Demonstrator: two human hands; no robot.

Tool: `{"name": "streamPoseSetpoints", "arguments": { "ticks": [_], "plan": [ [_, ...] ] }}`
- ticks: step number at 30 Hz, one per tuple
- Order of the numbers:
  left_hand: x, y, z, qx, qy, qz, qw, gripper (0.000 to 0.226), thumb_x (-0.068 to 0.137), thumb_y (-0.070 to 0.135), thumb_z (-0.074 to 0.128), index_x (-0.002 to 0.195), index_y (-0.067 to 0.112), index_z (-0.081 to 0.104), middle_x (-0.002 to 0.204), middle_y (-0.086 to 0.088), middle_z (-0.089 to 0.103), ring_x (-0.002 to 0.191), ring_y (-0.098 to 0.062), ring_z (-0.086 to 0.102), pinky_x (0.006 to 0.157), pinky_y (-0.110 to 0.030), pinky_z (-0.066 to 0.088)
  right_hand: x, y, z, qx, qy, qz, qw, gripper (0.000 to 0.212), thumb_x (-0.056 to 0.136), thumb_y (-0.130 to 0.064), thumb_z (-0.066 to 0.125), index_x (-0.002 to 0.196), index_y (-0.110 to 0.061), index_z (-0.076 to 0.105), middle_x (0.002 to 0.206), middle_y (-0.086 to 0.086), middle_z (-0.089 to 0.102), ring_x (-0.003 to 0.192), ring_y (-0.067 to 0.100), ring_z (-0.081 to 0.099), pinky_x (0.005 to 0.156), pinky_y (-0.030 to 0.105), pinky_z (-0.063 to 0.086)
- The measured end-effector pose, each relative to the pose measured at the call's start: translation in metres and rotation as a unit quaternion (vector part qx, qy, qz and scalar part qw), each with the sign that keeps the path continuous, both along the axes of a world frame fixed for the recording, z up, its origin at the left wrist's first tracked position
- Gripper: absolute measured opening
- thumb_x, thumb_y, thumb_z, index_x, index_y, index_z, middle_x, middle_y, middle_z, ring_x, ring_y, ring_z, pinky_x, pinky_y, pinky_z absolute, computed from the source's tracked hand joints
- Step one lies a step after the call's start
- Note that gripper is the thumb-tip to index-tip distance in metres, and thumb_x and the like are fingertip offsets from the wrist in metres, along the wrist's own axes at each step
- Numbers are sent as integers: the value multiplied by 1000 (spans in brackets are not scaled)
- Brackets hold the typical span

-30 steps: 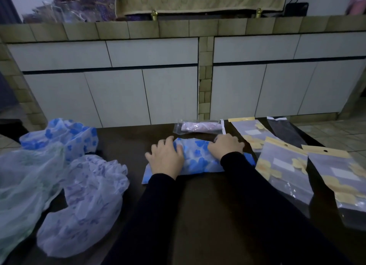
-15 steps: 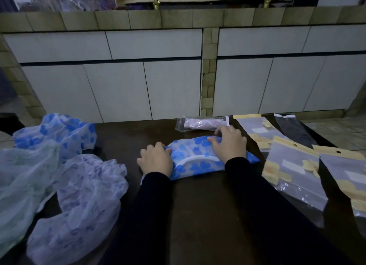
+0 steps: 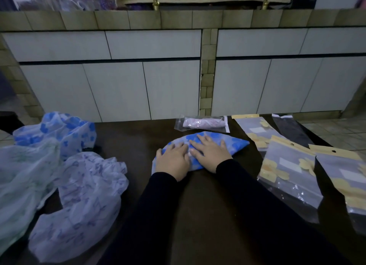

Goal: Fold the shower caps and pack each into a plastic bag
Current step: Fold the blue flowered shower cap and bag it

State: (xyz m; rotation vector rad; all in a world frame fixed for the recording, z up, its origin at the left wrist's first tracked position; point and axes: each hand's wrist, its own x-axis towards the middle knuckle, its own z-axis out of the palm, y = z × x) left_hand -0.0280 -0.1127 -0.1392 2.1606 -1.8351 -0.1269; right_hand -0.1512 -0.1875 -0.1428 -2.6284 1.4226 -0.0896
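Observation:
A blue-flowered shower cap point(image 3: 227, 142) lies folded into a half-moon on the dark table point(image 3: 198, 215). My left hand point(image 3: 172, 160) presses flat on its left part, and my right hand point(image 3: 210, 152) presses flat on its middle, fingers straight. Just behind it lies a clear plastic bag point(image 3: 202, 123) holding a rolled pale cap. Several empty plastic bags with yellow headers lie to the right, the nearest one point(image 3: 289, 169) beside my right forearm.
On the left are loose caps: a blue-flowered one point(image 3: 63, 130), a purple-patterned one point(image 3: 83, 201) and a pale green one point(image 3: 17, 179). A dark sleeve-like bag point(image 3: 291, 130) lies at the far right. White cabinet doors point(image 3: 118, 90) stand beyond the table's far edge.
Both hands moved together onto the blue cap. It was folded over from a rectangle into a half-moon, and my fingers went from curled at its edges to pressing flat.

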Motion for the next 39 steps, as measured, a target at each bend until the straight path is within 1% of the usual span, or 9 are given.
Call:
{"name": "streamPoseSetpoints", "arguments": {
  "ticks": [4, 13, 15, 20, 25, 28, 32, 34, 39],
  "plan": [
    [9, 5, -2, 107, -4, 0, 994, 59, 98, 54, 19, 152, 35, 9, 162, 8, -2, 148, -19, -5, 113, -59, -3, -6, -9, 1, 32, 33, -4, 999, 56, 99, -57, 19, 150, -42, 3, 161, -6, -4, 148, 15, -5, 115, 55, -2],
    [5, 24, 1, 151, -25, 37, 987, 78, 88, 74, 21, 152, 36, 1, 161, 8, -8, 148, -23, -6, 113, -59, -1, -26, -13, 2, 20, 55, -52, 997, 68, 93, -68, 19, 152, -38, 2, 161, -6, -3, 148, 19, -3, 115, 55, 0],
    [0, 31, 6, 160, -34, 41, 986, 80, 85, 77, 23, 152, 36, 8, 161, 7, 0, 147, -25, 1, 113, -57, 8, -31, -10, 3, 23, 56, -42, 997, 68, 93, -68, 22, 152, -39, 3, 161, -6, -2, 148, 19, -2, 115, 55, 0],
    [-13, 47, 32, 161, -83, 78, 980, 72, 86, 76, 23, 136, 31, 50, 143, -4, 37, 130, -31, 32, 106, -51, 26, -37, 0, 9, 33, 35, 26, 999, 64, 94, -58, 40, 150, -42, 14, 161, -9, 7, 148, 16, 2, 114, 56, -1],
    [-28, 51, 27, 10, -127, 42, 991, 47, 95, 51, 35, 124, 21, 56, 137, 1, 45, 124, -25, 39, 106, -57, 22, -35, 10, 11, -4, -9, 76, 997, 60, 91, -48, 51, 146, -44, 27, 159, -9, 13, 147, 20, -3, 113, 60, -6],
    [-27, 51, 15, 28, -118, -25, 992, 56, 94, 60, 29, 138, 30, 43, 152, 2, 31, 139, -24, 25, 109, -64, 9, -37, 13, 11, -66, -53, 72, 994, 57, 89, -44, 55, 143, -43, 36, 157, -7, 18, 147, 19, 2, 114, 59, -3],
    [-18, 57, 0, 134, -30, 45, 989, 83, 83, 81, 17, 152, 38, 1, 161, 7, -9, 147, -29, -5, 111, -62, 1, -38, 14, 4, -36, -40, 19, 998, 52, 92, -58, 41, 142, -45, 34, 152, -5, 23, 143, 18, 18, 114, 58, 0],
    [-17, 59, 0, 144, -26, 59, 987, 88, 79, 85, 15, 152, 38, -3, 161, 6, -13, 147, -30, -8, 112, -62, 0, -37, 12, 2, 19, 4, 5, 1000, 58, 94, -63, 30, 147, -45, 20, 159, -5, 10, 147, 19, 7, 112, 60, -5],
    [-20, 59, 7, 178, -71, 62, 980, 92, 80, 84, 13, 153, 31, -3, 161, 1, -13, 146, -34, -12, 109, -66, -5, -35, 8, 3, 25, 64, 15, 998, 70, 88, -73, 26, 149, -46, 3, 161, -5, -6, 148, 24, -7, 110, 62, -9]
  ]
}}
